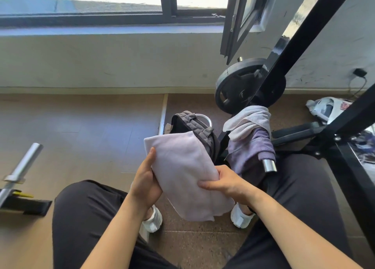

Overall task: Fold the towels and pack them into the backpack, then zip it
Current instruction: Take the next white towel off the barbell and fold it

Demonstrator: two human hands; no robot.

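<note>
Left hand and right hand grip opposite edges of pale folded towel, held taut just in front of grey backpack, likely for next fold. Two more towels draped over metal bar right of backpack, unfolded.

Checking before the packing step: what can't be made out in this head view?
Head view: whether the backpack is open or zipped; the pale towel held in front hides its lower half.
Head view: fingers of the left hand, under that towel; the right hand grip shows.
Head view: the purple towel top, covered by the white towel.
</note>
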